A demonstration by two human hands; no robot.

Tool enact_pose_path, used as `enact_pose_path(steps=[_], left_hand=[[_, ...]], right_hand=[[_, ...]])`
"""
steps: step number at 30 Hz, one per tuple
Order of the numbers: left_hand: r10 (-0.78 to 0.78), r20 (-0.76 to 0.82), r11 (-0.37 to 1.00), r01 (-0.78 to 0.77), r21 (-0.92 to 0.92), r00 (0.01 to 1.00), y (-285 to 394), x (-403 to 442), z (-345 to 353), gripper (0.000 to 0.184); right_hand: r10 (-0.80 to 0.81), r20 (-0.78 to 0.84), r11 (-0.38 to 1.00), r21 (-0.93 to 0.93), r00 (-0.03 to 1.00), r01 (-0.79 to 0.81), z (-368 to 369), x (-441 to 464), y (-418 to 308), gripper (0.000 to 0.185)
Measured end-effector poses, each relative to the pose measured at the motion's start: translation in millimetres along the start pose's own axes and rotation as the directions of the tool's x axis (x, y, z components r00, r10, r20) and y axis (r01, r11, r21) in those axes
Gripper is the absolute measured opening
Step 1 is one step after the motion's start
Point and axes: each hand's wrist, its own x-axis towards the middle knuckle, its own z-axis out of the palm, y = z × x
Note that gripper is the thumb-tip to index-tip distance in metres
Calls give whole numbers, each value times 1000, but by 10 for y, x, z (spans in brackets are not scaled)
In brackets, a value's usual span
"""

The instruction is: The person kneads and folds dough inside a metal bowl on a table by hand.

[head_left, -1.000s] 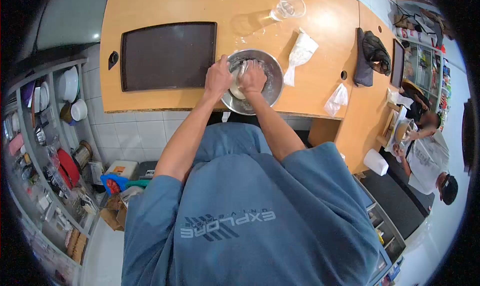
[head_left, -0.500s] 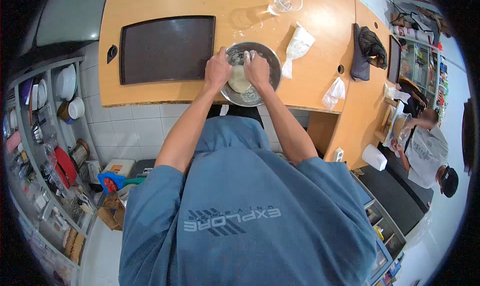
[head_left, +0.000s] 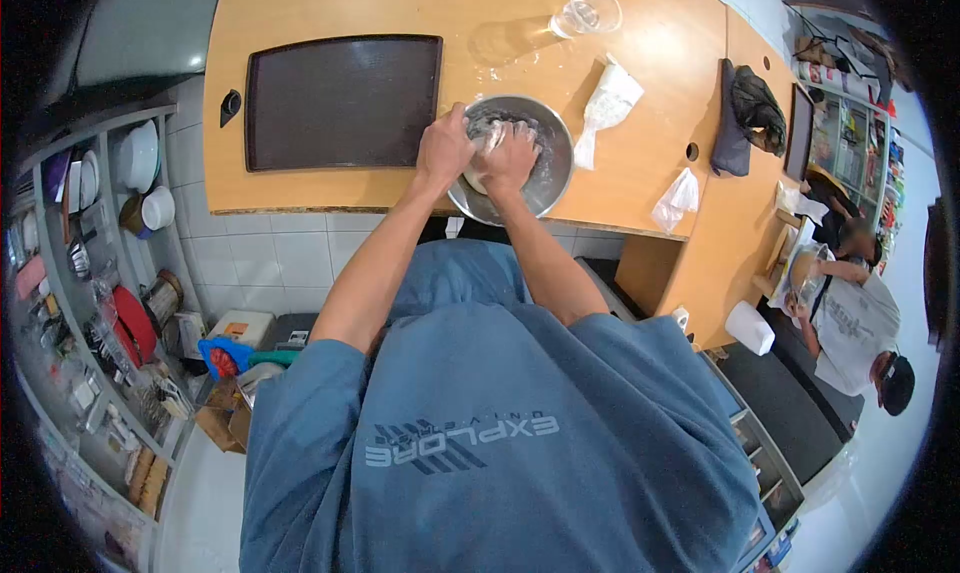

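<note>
A metal mixing bowl [head_left: 557,158] stands at the front edge of the wooden table. Inside it is pale dough [head_left: 474,180], mostly covered by my hands, with white floury residue on the bowl's wall. My left hand [head_left: 446,151] is closed on the bowl's left rim; its fingertips reach inside and are partly hidden. Over the dough lies my right hand [head_left: 509,159], palm down, pressing on it with the fingers spread and whitened by flour.
Left of the bowl lies a dark baking tray [head_left: 345,103]. A clear plastic cup [head_left: 588,15], a white bag [head_left: 608,103] and a small plastic bag [head_left: 676,201] are on the table. A co-worker [head_left: 850,318] works at the far right.
My right hand has gone from a closed grip on the dough to lying spread over it, hiding more of it. My left hand stays at the rim. The view has shifted slightly.
</note>
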Motion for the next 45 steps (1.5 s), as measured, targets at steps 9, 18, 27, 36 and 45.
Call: enact_pose_path(steps=[9,18,27,36,45], left_hand=[[17,24,1000,-17,-5,1000,-52,42,-8,21],[40,6,999,-40,29,999,-20,25,-10,18],[22,35,999,-23,32,999,-3,-8,15,21],[25,24,1000,-25,9,999,-36,2,30,23],[30,38,999,-31,38,999,-44,-6,41,23]], right_hand=[[89,102,995,45,991,-94,135,195,104,31],[-164,459,820,555,873,-138,-287,451,347,43],[-352,705,929,346,616,134,-464,398,379,99],[-269,688,773,572,674,-275,-1162,483,264,52],[30,675,916,278,738,-291,-665,562,388,51]])
